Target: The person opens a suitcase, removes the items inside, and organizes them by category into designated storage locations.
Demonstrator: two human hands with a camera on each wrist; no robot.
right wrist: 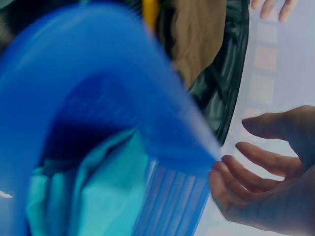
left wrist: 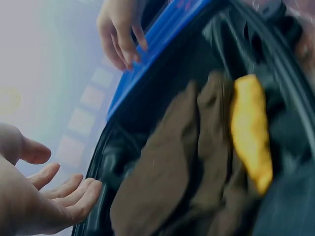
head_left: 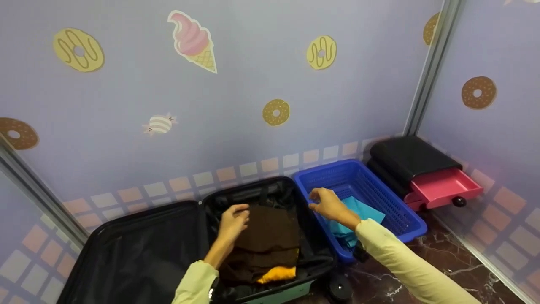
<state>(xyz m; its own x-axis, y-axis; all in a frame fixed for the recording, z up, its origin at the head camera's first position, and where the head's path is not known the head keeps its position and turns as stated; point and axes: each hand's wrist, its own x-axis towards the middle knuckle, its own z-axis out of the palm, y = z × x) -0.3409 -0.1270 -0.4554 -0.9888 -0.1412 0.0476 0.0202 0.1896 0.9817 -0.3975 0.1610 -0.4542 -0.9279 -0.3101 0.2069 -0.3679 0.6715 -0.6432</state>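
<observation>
My left hand (head_left: 233,222) hovers over the open suitcase (head_left: 314,228), its fingers loosely bent with nothing in them. Below it, folded brown clothes (head_left: 270,228) fill the middle of the case, and a yellow-orange piece of cloth (head_left: 276,274) shows at their near edge. Above the left rim of the blue basket (head_left: 405,221) is my right hand (head_left: 331,205), empty, with its fingers apart in the right wrist view. Turquoise cloth (head_left: 363,213) lies in the basket, partly hidden under the right hand and forearm.
The suitcase's black lid half (head_left: 147,253) lies opened out to the left. Right of the basket stands a black box (head_left: 415,156) with a pink drawer (head_left: 447,185) pulled out. Patterned walls (head_left: 236,139) enclose the back and sides, above a dark marbled floor (head_left: 388,278).
</observation>
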